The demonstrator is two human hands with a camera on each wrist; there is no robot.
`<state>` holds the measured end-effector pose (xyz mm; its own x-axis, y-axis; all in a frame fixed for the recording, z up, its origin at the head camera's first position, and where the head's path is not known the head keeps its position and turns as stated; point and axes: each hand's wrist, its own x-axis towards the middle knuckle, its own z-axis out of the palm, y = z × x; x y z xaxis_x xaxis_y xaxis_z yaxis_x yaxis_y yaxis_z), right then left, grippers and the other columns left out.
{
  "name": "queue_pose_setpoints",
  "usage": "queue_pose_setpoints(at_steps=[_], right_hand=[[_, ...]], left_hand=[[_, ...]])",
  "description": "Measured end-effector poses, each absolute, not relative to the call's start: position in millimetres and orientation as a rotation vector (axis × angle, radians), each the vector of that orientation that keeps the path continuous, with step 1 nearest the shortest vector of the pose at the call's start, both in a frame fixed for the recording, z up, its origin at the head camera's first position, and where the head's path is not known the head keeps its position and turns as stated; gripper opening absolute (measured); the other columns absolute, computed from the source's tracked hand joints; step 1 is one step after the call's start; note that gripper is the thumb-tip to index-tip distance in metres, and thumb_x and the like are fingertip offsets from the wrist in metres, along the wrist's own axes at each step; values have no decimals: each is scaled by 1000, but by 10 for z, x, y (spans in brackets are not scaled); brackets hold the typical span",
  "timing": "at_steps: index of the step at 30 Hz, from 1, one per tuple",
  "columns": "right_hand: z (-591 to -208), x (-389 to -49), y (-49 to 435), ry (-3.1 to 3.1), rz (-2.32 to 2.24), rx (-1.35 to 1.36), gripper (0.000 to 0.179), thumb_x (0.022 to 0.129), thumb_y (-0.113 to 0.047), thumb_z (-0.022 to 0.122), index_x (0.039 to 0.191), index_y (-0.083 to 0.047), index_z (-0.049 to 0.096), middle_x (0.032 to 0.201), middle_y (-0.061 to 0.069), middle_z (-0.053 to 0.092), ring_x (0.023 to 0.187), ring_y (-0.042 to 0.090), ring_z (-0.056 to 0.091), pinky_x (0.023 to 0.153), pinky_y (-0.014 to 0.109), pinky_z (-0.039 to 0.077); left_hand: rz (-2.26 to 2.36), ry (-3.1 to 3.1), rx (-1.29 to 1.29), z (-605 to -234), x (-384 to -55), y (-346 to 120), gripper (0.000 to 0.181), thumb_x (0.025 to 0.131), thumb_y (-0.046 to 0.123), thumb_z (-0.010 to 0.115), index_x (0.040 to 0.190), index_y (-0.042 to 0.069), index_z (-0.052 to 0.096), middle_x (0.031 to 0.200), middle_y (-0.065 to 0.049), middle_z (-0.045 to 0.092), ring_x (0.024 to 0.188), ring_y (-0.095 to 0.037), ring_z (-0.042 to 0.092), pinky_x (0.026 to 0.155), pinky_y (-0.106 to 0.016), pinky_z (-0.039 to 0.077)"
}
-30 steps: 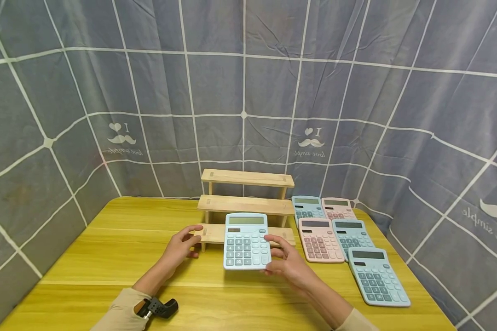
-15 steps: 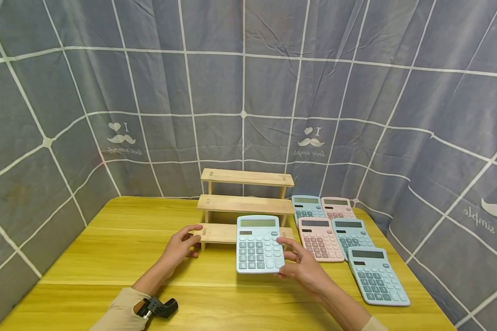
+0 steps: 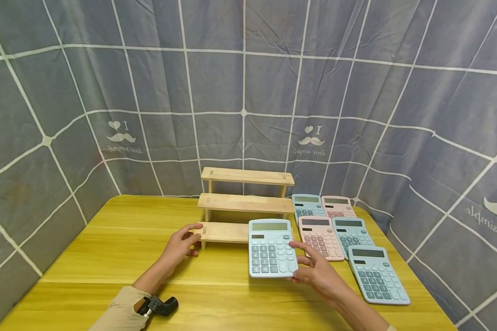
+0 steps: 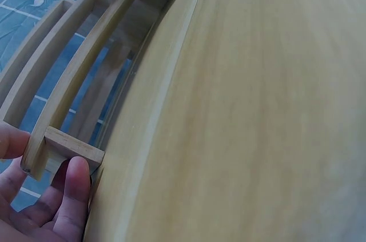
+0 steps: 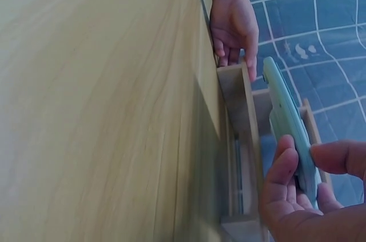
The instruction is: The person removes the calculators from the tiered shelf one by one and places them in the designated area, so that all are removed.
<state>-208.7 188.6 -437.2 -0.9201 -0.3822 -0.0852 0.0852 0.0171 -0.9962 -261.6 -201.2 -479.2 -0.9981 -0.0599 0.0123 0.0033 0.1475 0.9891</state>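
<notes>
My right hand (image 3: 320,273) pinches a light blue calculator (image 3: 270,262) by its right edge, keys and screen facing me. The calculator hangs in front of the right part of the lowest step and hides that part. In the right wrist view the calculator (image 5: 289,122) appears edge-on between thumb and fingers, apart from the step. With my left hand (image 3: 180,246) I hold the left end of the lowest step of a three-step wooden stand (image 3: 225,232). In the left wrist view, fingers (image 4: 74,190) of that hand lie below the step's end, beside its leg.
Right of the stand several calculators lie on the yellow wood-grain table (image 3: 120,257): a pink calculator (image 3: 320,239) and a blue calculator (image 3: 378,276) are nearest. Some overlap. A grey curtain (image 3: 215,82) with white lines surrounds the back and sides.
My right hand has moved the light blue calculator to the right and slightly toward me, along the lowest step. The left hand keeps its place on the stand.
</notes>
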Motion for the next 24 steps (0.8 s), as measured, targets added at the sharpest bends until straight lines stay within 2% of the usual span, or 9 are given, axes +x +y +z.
queue_pose_setpoints(at_steps=[5,15,24], right_hand=[[-4368,-2052,1988,1965,-1958,-301,78,86,7,62,154,-6,28,119,15,64,92,26,66,80,36,56],[-4374,-1969,2154,1997,-1958,-263,79,83,6,64,153,-5,30,125,13,62,96,24,64,81,36,57],[-4385,-1914,2323,1983,-1945,-241,78,85,7,64,153,-6,28,123,14,62,97,25,65,81,37,57]], left_hand=[[-2018,-2344,65,-4810,-2639,-2018,40,102,15,59,141,7,55,107,-17,60,94,-26,62,65,-31,59],[-1996,-2359,39,-4789,-2611,-2013,39,101,17,59,139,8,56,105,-13,60,93,-22,62,66,-30,59],[-2003,-2348,58,-4787,-2610,-2006,40,100,16,60,139,8,57,105,-14,61,92,-23,62,65,-30,58]])
